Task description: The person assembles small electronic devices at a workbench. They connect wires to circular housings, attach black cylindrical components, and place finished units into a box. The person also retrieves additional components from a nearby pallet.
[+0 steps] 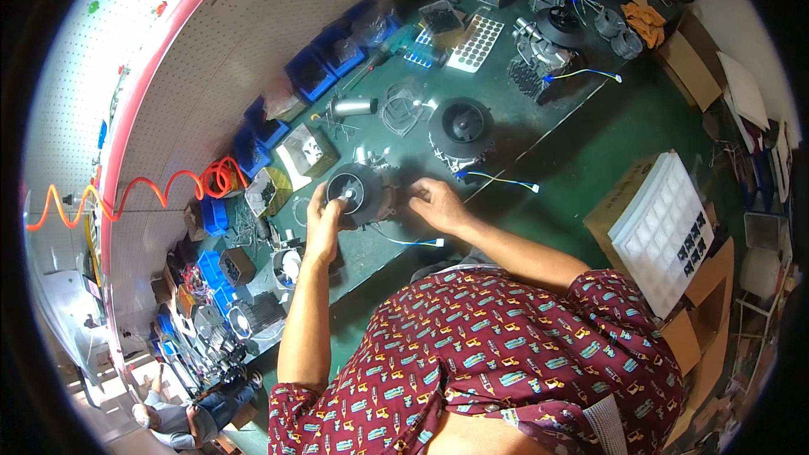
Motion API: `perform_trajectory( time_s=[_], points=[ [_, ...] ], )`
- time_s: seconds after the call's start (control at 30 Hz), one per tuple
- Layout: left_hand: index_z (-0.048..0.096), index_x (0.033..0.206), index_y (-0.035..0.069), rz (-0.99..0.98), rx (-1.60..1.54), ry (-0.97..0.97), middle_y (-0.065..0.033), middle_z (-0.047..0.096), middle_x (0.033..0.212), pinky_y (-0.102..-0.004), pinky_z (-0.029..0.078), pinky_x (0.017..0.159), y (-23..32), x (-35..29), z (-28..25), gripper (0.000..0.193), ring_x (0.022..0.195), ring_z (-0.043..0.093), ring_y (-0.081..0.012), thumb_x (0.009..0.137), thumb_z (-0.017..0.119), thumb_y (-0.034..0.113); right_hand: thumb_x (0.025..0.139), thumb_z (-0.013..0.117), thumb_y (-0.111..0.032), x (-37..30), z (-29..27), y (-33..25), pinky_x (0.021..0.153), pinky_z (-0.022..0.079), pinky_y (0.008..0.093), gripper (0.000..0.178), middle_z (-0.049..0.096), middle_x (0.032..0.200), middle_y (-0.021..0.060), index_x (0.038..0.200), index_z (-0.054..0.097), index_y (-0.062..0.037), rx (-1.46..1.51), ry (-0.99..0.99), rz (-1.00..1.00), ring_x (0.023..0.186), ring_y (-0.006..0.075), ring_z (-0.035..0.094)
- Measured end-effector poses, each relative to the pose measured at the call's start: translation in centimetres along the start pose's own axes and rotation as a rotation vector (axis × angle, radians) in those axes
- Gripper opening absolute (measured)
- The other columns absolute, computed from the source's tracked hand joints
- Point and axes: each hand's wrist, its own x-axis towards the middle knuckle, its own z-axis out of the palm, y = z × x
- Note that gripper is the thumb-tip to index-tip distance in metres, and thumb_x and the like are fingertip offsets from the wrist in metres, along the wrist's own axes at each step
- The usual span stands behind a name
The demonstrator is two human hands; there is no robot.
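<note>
A round black blower wheel on a metal motor body stands on the green bench in front of me. My left hand is closed round its left side, the thumb lying over the hub. By the right side of this blower, my right hand has its fingers curled together. Whatever they pinch, if anything, is too small to make out. A cable with a white plug trails from the blower toward the bench's front edge. To the right of it stands a similar black blower with its own plugged cable.
Blue parts bins line the pegboard wall. A silver cylinder, wire guards and a sticker sheet lie behind. A third blower stands far right. An orange coiled hose hangs left. A white tray rests on a carton.
</note>
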Motion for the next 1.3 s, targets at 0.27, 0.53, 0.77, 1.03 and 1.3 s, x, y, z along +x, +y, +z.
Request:
perform_trajectory(
  time_s=[0.27, 0.53, 0.77, 1.03, 1.3],
  points=[
    [0.050, 0.138, 0.004, 0.008, 0.043, -0.067, -0.0088, 0.065, 0.111, -0.0289, 0.057, 0.057, 0.0, 0.9, -0.2, 0.053, 0.084, 0.067, -0.0161, 0.087, 0.055, 0.018, 0.086, 0.064, -0.007, 0.3, 1.2, 1.8, 0.079, 0.054, 0.0317, 0.025, 0.072, 0.099, 0.0125, 0.108, 0.065, 0.0036, 0.005, 0.001, 0.049, 0.089, 0.0157, 0.068],
    [0.046, 0.141, 0.003, -0.044, -0.067, 0.006, -0.0132, 0.064, 0.116, -0.0349, 0.060, 0.069, -1.0, 0.5, -1.1, 0.060, 0.081, 0.066, -0.0184, 0.098, 0.052, 0.044, 0.073, 0.075, -0.014, -0.9, 2.5, 0.4, 0.081, 0.053, 0.0462, 0.036, 0.065, 0.098, 0.0224, 0.100, 0.059, 0.0014, -0.239, 0.176, -0.105, 0.094, 0.0413, 0.065],
    [0.066, 0.107, -0.008, 0.225, 0.481, -0.009, -0.0199, 0.074, 0.097, -0.0363, 0.055, 0.082, -9.4, 1.3, -2.2, 0.033, 0.090, 0.071, -0.0234, 0.082, 0.071, 0.013, 0.072, 0.078, -0.012, -0.8, 3.5, 0.7, 0.079, 0.053, 0.0473, 0.033, 0.065, 0.096, 0.0213, 0.095, 0.057, 0.0014, -0.321, 0.172, -0.165, 0.093, 0.0417, 0.064],
    [0.065, 0.114, 0.000, 0.313, 0.668, 0.142, -0.0263, 0.069, 0.091, -0.0489, 0.053, 0.073, -12.0, -0.9, 0.1, 0.037, 0.086, 0.067, -0.0445, 0.085, 0.076, 0.020, 0.077, 0.074, -0.007, -0.4, 2.3, 1.0, 0.072, 0.053, 0.0427, 0.018, 0.067, 0.090, 0.0184, 0.088, 0.064, 0.0017, -0.337, 0.126, -0.216, 0.084, 0.0365, 0.067],
    [0.062, 0.092, 0.003, 0.435, 0.836, 0.175, -0.0219, 0.066, 0.082, -0.0507, 0.050, 0.065, -11.9, -0.7, 0.1, 0.023, 0.078, 0.065, -0.0430, 0.089, 0.071, 0.023, 0.081, 0.069, -0.004, -0.1, 2.6, 0.8, 0.077, 0.051, 0.0465, 0.016, 0.066, 0.091, 0.0207, 0.093, 0.061, 0.0013, -0.443, 0.119, -0.262, 0.087, 0.0416, 0.065]
  ],
)
